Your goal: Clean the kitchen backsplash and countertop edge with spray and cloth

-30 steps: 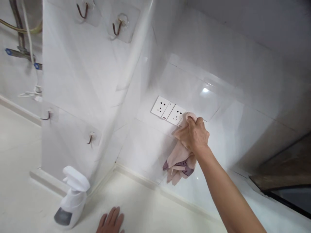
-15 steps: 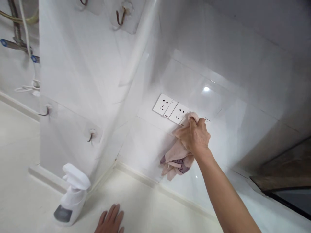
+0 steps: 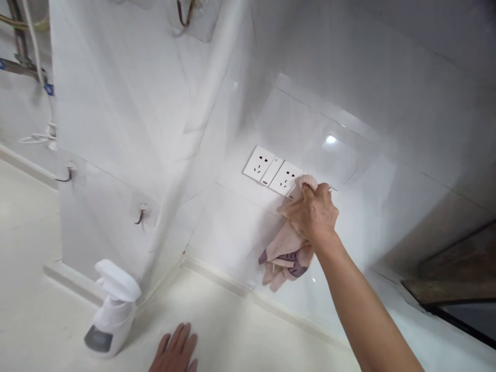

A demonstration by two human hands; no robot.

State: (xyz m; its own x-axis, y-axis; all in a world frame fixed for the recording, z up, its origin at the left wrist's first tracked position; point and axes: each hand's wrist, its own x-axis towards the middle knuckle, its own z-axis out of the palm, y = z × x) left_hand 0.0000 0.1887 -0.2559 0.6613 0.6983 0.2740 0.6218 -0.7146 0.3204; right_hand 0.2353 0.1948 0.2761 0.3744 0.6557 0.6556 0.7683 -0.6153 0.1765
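Observation:
My right hand [image 3: 313,214] is closed on a pink cloth [image 3: 285,253] and presses a bunched end of it against the white tiled wall, at the right edge of a row of white wall sockets [image 3: 273,171]. The rest of the cloth hangs down below the hand. My left hand [image 3: 175,353] lies flat on the white countertop [image 3: 217,325] at the bottom edge, fingers stretched out, holding nothing. A white spray bottle [image 3: 111,310] stands on the counter just left of that hand.
A tiled wall column [image 3: 127,129] juts out on the left, with stick-on hooks [image 3: 140,213] on it. Pipes and a white cable [image 3: 29,72] are at the far left. A dark stove edge [image 3: 453,305] shows at the lower right.
The view has shifted slightly. My right hand with the cloth stays at the right end of the sockets, its hanging part swaying a little. The left hand remains flat on the counter.

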